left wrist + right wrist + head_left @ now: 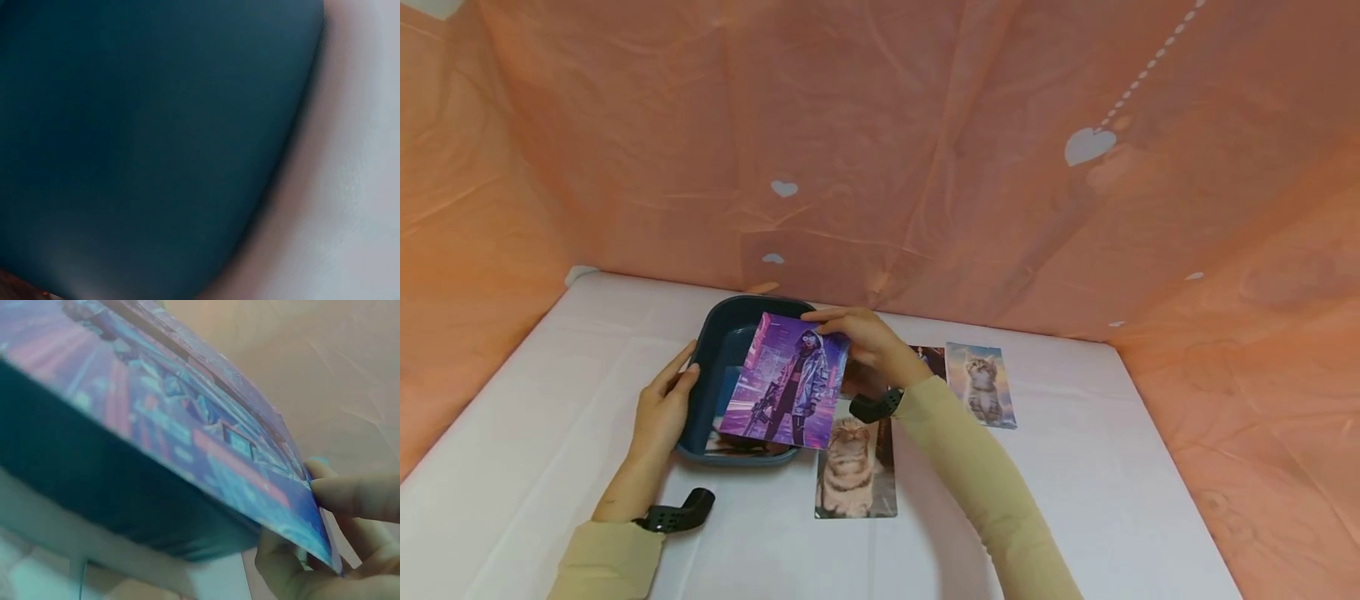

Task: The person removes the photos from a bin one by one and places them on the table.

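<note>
My right hand (pixel 868 337) pinches the top right corner of a purple picture card (pixel 790 383) showing a hooded figure with a gun. The card hangs tilted over a dark blue plastic tray (pixel 700 417) and covers much of its right side. In the right wrist view, thumb and fingers hold the card (pixel 187 425) above the tray's wall (pixel 125 487). My left hand (pixel 658 412) holds the tray's left side, its thumb at the rim. Only the blurred tray (pixel 156 137) fills most of the left wrist view. Inside the tray, other picture cards (pixel 737 444) show partly.
Right of the tray, a cat picture card (pixel 850 479) lies on the white table (pixel 760 533), overlapping a darker one. Farther right lie a kitten card (pixel 981 383) and a dark card (pixel 934 360), partly hidden by my right arm. Orange cloth (pixel 925 167) hangs behind.
</note>
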